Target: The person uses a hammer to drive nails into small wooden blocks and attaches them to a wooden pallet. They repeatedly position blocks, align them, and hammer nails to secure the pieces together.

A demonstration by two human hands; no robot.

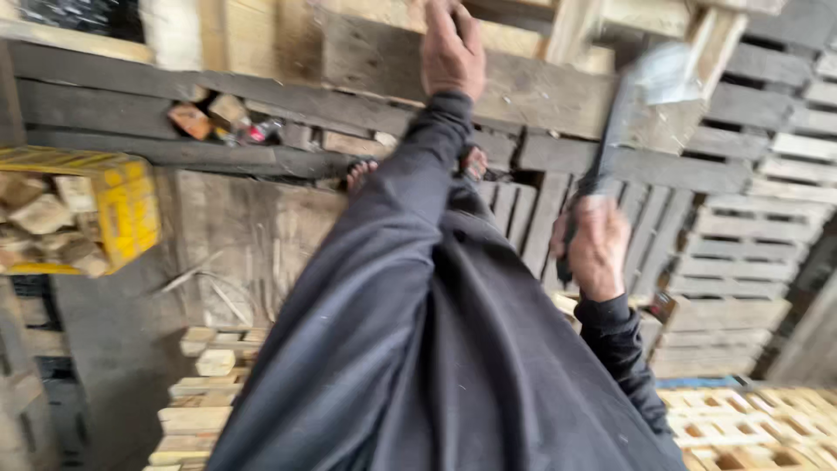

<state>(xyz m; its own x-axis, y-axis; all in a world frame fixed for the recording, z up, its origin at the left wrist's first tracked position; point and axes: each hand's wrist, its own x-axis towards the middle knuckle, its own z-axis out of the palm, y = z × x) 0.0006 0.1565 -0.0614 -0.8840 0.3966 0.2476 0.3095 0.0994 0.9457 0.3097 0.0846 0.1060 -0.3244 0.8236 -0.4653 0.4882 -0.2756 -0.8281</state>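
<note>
My left hand (452, 45) reaches far forward in a dark sleeve and rests on the planks of a weathered wooden pallet (366, 61) at the top of the view. My right hand (596, 246) is closed around the dark handle of a hammer (629, 105), whose pale metal head is raised and motion-blurred near a light pallet block (711, 39). My dark garment fills the lower middle, and my bare feet (359, 174) show just beyond it.
A yellow crate (126, 205) of wood offcuts sits at the left. Stacked grey pallets (750, 253) fill the right side, with pale new pallets (750, 427) at the bottom right. Loose wood blocks (205, 392) lie at the bottom left.
</note>
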